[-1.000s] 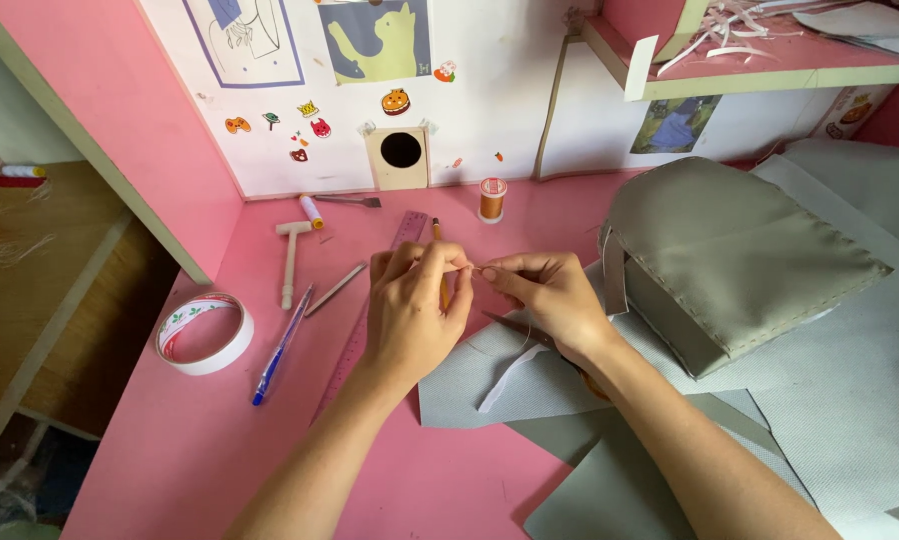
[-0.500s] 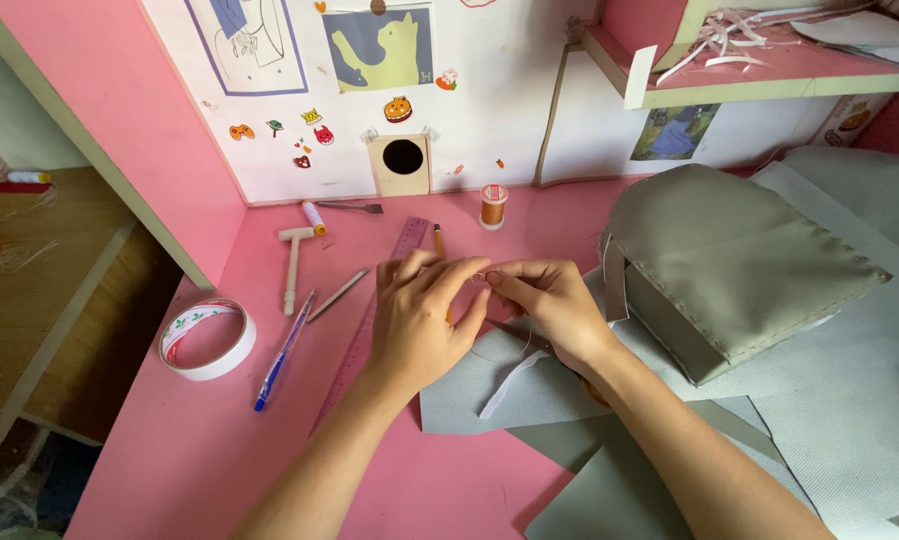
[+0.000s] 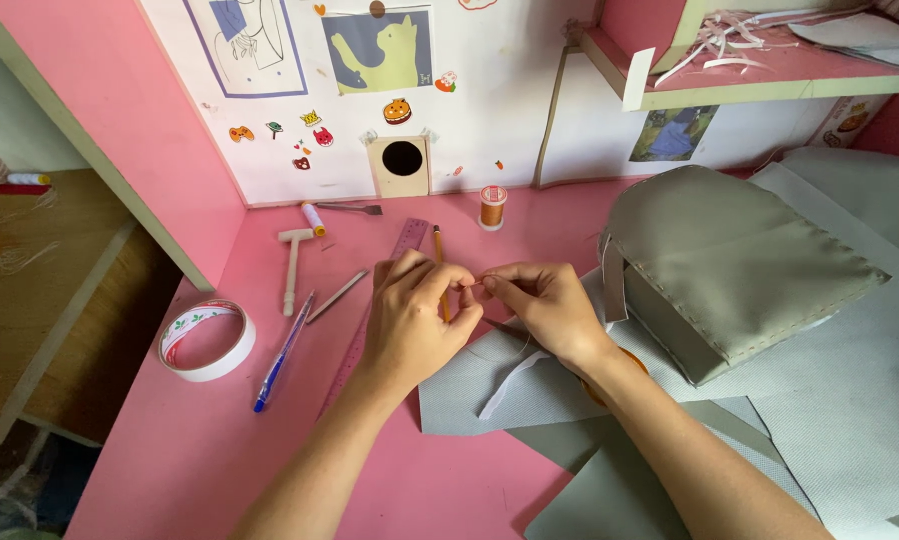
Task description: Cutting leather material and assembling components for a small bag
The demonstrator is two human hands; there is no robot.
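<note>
My left hand [image 3: 415,318] and my right hand [image 3: 536,302] meet fingertip to fingertip above the pink desk [image 3: 270,440]. Both pinch a thin orange thread [image 3: 473,284] between thumb and forefinger; a loop of it hangs below my right hand. Whether a needle is held too is too small to tell. Under my hands lie grey fabric sheets [image 3: 490,390] with a pale strip [image 3: 510,381] on them. A spool of orange thread [image 3: 493,206] stands further back. A grey stitched bag [image 3: 730,260] rests to the right of my right hand.
Left of my hands lie a purple ruler [image 3: 375,305], a pencil [image 3: 438,260], a blue pen [image 3: 284,350], a small wooden mallet [image 3: 292,262], a thin stick [image 3: 337,295] and a roll of tape [image 3: 206,339]. Stickered white wall behind; a shelf [image 3: 770,80] above right.
My left fingers closed back onto the thread after spreading half a second ago. Both hands stayed in nearly the same spot, fingertips together.
</note>
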